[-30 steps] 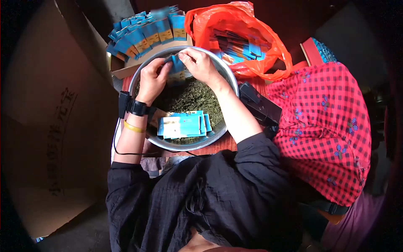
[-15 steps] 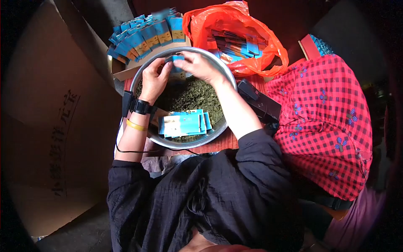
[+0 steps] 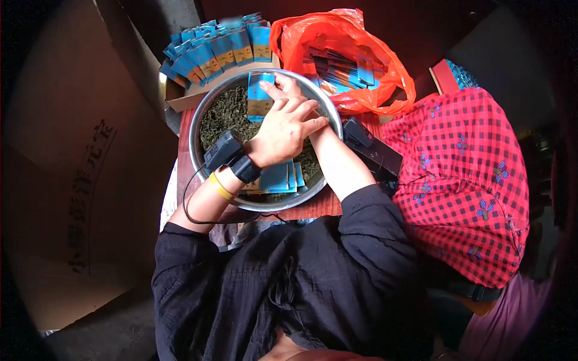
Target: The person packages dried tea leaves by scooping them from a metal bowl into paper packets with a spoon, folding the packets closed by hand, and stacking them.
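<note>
A blue and tan packet (image 3: 260, 96) is held upright by my right hand (image 3: 285, 88) over the far side of a metal basin (image 3: 194, 141); the thumb rests on the packet's face. My left hand (image 3: 286, 129) reaches across, fingers stretched out over my right wrist, which they seem to touch, with nothing visible in them. Dark green dried leaves (image 3: 224, 111) that look like tea fill the basin. More blue packets (image 3: 277, 179) lie on the leaves at the near side, partly hidden by my left wrist.
Behind the basin, a cardboard box (image 3: 186, 101) holds rows of blue packets (image 3: 223, 51). A red plastic bag (image 3: 394, 72) with more packets stands beside it. A black device (image 3: 382, 153) sits right of the basin. Next to me is a person in a red checked garment (image 3: 463, 174).
My left hand has let go of the packet and moved right and nearer, onto my right wrist. My right hand now holds the packet alone, its front turned into view.
</note>
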A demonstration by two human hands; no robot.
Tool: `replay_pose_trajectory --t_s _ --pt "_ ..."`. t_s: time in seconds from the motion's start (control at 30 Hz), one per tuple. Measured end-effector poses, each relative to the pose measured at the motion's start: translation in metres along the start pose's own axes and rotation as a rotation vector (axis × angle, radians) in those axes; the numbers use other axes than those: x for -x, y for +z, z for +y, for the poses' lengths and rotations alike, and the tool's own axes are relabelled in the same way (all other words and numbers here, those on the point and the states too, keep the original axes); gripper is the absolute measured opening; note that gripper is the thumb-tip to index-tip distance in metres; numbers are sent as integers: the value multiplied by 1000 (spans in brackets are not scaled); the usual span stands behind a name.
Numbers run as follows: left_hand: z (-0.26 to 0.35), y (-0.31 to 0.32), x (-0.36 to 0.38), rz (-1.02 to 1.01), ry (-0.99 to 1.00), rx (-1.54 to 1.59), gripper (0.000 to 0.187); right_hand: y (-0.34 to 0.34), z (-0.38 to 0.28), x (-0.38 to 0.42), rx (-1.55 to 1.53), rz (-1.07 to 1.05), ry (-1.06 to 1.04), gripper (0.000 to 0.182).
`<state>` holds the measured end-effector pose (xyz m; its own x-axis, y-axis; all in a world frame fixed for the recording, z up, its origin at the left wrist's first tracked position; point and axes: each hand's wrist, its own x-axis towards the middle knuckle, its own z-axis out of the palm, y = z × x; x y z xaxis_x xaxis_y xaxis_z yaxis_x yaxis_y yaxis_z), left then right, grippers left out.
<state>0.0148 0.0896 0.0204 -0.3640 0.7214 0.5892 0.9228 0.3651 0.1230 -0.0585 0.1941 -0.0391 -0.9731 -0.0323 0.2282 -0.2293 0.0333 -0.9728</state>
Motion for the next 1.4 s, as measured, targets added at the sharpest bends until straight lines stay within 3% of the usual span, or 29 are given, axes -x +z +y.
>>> replay_pose_trajectory --t_s 0.07,0.13,0.17,0.2,0.27,0.33,0.4,0.47,0.57,0.67,0.73,0.8,0.9,1.07,1.1,1.2,1.27,1.33,1.4 --pt "-5 -12 7 -7 -66 3 46 0 -2 -1 2 57 -63 35" --pt "-15 -28 19 18 -188 7 43 -12 8 -14 -36 -174 6 26" --pt "-26 -28 26 180 -218 -22 42 -17 17 -21 84 -169 -70 20" --pt "-39 -29 33 274 -267 -48 41 -15 6 -17 39 -165 18 18" --pt "-58 -32 40 394 -437 -53 35 -10 -10 -13 -408 -170 70 23" --pt "-76 -31 46 309 -602 110 36 -17 -18 -13 -511 -197 124 30" --pt "-90 -27 45 275 -584 149 33 -22 -23 -8 -431 -170 182 32" --pt "-97 -16 41 97 -854 485 28 -22 -29 -3 -363 -215 217 35" --pt "-102 -7 36 181 -875 528 24 -23 -36 -3 -409 -189 275 35" --pt "-112 2 39 218 -912 565 22 -18 -5 -10 0 -170 -51 28" --pt "-117 10 45 231 -907 587 22 -15 -2 -12 158 -132 -157 26" --pt "-116 10 45 307 -829 586 21 -17 -6 -13 210 -148 -152 26" --pt "-114 -13 33 176 -957 627 23 -13 -12 -12 272 -121 -112 27" --pt "-159 -35 -4 485 -920 812 18 14 -44 -5 621 -57 -132 41" --pt "-178 -31 -12 510 -971 862 19 14 -45 -5 581 -106 -66 47" --pt "-211 -22 -38 521 -1102 814 19 4 -10 -18 335 0 -118 33" --pt "-247 4 -41 446 -1104 777 18 -8 18 -27 319 55 -19 26" --pt "-266 24 -45 419 -1228 805 18 -15 15 -25 199 30 104 24" --pt "-275 39 -48 351 -1320 732 19 -17 17 -22 203 14 74 23"
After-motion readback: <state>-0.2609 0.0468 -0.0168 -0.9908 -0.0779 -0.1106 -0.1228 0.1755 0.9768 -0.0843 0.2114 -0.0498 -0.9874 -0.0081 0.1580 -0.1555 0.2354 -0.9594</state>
